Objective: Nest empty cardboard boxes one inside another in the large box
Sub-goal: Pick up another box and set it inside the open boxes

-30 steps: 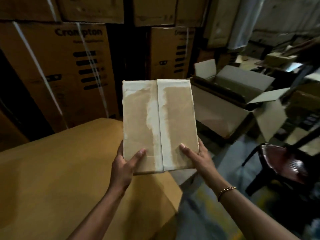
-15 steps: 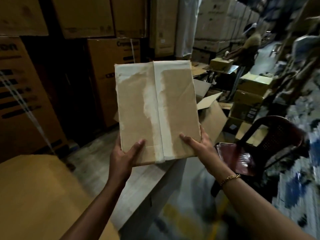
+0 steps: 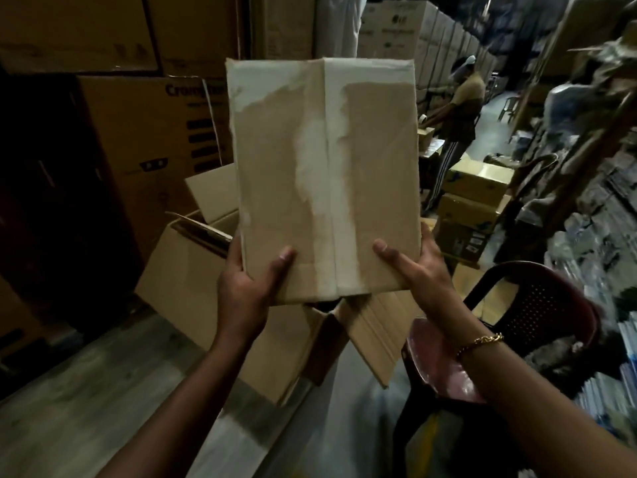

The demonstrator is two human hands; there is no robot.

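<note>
A small brown cardboard box (image 3: 324, 174) with torn white patches and a centre seam fills the middle of the view, held up at chest height. My left hand (image 3: 246, 281) grips its lower left corner, thumb on the front face. My right hand (image 3: 417, 270) grips the lower right corner the same way. Directly behind and below stands the large open cardboard box (image 3: 193, 267) on the floor, flaps spread outward; the small box hides most of its opening.
Tall stacks of printed cartons (image 3: 148, 132) line the left wall. A dark red plastic chair (image 3: 510, 326) stands at the lower right. Another person (image 3: 458, 115) works at boxes down the aisle. Closed cartons (image 3: 472, 208) and cluttered shelves (image 3: 586, 167) fill the right side.
The view has swung right and closer to the large open box, which now sits right behind the small box. Both hands keep the same grip; the small box looms larger.
</note>
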